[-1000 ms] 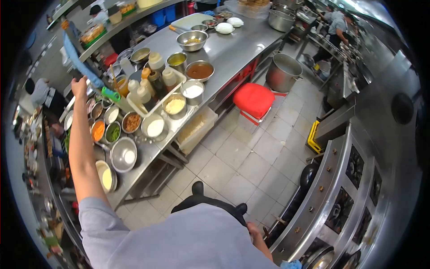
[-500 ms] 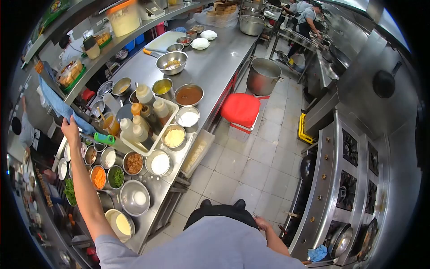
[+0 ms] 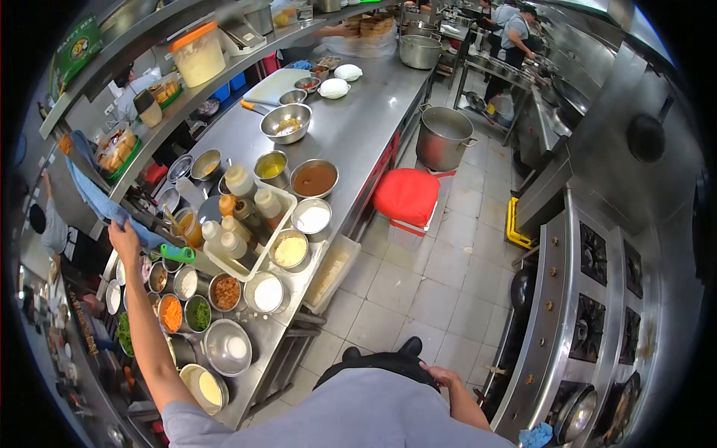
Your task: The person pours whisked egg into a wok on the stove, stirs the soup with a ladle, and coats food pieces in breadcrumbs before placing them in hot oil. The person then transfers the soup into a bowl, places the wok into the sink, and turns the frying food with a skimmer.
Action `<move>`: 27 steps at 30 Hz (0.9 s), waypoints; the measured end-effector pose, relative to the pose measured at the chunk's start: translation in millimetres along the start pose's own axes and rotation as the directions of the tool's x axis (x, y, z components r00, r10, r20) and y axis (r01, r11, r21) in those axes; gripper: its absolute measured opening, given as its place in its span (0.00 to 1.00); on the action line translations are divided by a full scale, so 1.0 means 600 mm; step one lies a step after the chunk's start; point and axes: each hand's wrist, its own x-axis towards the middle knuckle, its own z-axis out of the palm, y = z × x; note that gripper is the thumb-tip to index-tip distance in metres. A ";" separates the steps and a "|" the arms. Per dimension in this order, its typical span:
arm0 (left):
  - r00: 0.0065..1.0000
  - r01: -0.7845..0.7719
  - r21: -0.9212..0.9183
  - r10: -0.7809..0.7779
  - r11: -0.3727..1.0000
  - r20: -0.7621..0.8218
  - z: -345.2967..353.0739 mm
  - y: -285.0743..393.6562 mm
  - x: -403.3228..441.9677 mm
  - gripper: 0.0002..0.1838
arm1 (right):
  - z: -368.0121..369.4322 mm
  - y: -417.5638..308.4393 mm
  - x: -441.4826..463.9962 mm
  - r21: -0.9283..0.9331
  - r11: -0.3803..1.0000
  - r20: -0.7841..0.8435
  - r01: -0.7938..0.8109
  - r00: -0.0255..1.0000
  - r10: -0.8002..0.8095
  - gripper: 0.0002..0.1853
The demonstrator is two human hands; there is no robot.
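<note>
At the left, my left hand [image 3: 125, 240] is closed on the edge of a blue cloth [image 3: 104, 198] that hangs along the shelf post. Just right of that hand lies a green-handled tool [image 3: 177, 254]. Below and beside my forearm stand bowls of shredded carrot [image 3: 172, 314], chopped greens [image 3: 198, 313] and brown bits [image 3: 225, 292]. A white basket [image 3: 261, 261] holds several squeeze bottles [image 3: 240, 181]. My right hand [image 3: 442, 375] hangs low beside my hip at the dark apron; its fingers are partly hidden, and no object shows in it.
A red-covered stool [image 3: 405, 196] and a large pot [image 3: 444, 138] stand on the tiled floor [image 3: 388, 284] beside the steel table [image 3: 358, 108]. Along the right runs a stove [image 3: 549, 313] with pans and a blue rag [image 3: 535, 434]. Other people [image 3: 515, 37] work at the back right.
The view has swung and tilted, showing more of the upper shelf and stove. My left hand stays at the blue cloth. My right hand remains low by my hip.
</note>
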 end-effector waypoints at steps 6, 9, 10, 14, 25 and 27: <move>0.960 -0.023 -0.403 -0.092 0.915 -0.263 -0.107 0.153 -0.088 0.17 | -0.116 0.061 0.019 -0.113 0.989 0.048 0.092 0.995 -0.087 0.27; 0.992 0.116 -0.641 -0.062 0.758 0.105 -0.169 0.329 -0.177 0.10 | -0.154 0.094 0.053 -0.075 0.972 -0.006 0.222 0.975 -0.223 0.13; 0.982 0.149 -0.683 -0.024 0.715 0.189 -0.193 0.410 -0.222 0.09 | -0.162 0.110 0.061 0.060 0.972 -0.064 0.228 0.972 -0.225 0.07; 0.826 0.094 -0.693 0.332 0.715 0.455 -0.139 0.567 -0.501 0.10 | -0.170 0.147 0.108 0.431 0.861 -0.145 0.272 0.962 -0.231 0.07; -0.301 0.205 -0.214 0.270 0.955 0.915 -0.044 0.571 -0.922 0.10 | -0.192 0.288 0.094 0.541 0.764 -0.348 0.353 0.920 -0.179 0.08; -0.350 0.042 -0.275 0.272 0.961 0.897 -0.024 0.596 -0.891 0.11 | -0.171 0.364 0.133 0.620 0.714 -0.366 0.325 0.925 -0.103 0.08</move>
